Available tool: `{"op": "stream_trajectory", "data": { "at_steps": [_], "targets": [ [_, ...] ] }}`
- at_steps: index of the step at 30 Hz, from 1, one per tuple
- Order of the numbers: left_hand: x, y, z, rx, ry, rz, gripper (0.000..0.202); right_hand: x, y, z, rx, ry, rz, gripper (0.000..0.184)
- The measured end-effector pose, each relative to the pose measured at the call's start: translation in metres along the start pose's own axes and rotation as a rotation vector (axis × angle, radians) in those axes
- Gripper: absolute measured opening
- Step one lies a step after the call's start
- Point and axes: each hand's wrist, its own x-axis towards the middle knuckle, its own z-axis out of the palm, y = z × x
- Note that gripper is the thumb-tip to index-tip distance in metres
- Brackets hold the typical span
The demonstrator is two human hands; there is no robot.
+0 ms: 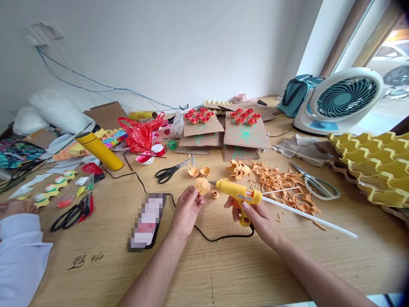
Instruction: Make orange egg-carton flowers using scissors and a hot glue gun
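My left hand (188, 209) pinches an orange egg-carton cup (202, 186) between thumb and fingers. Wrapped round the handle of a yellow hot glue gun (239, 195) is my right hand (252, 215). The gun's nozzle points left and is close beside the cup; whether it touches I cannot tell. A long white glue stick (309, 216) sticks out of the gun's back. Two orange petal cups (200, 172) sit just beyond my left hand, and a small rolled orange piece (215, 194) lies under the nozzle.
Orange scraps (281, 183) and grey-handled scissors (316, 185) lie right, near yellow egg trays (370, 166). Black scissors (172, 170) and a phone (148, 221) lie left. Cardboard with red flowers (246, 132) stands behind. A fan (341, 102) is back right. Another person's sleeve (22, 251) rests far left.
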Motion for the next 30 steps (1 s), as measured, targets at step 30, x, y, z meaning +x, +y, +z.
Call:
{"op": "stream_trajectory", "data": {
  "at_steps": [30],
  "targets": [
    [-0.005, 0.000, 0.005, -0.058, -0.001, 0.004, 0.028, -0.010, 0.010, 0.005, -0.435, 0.121, -0.142, 0.048]
  ]
}}
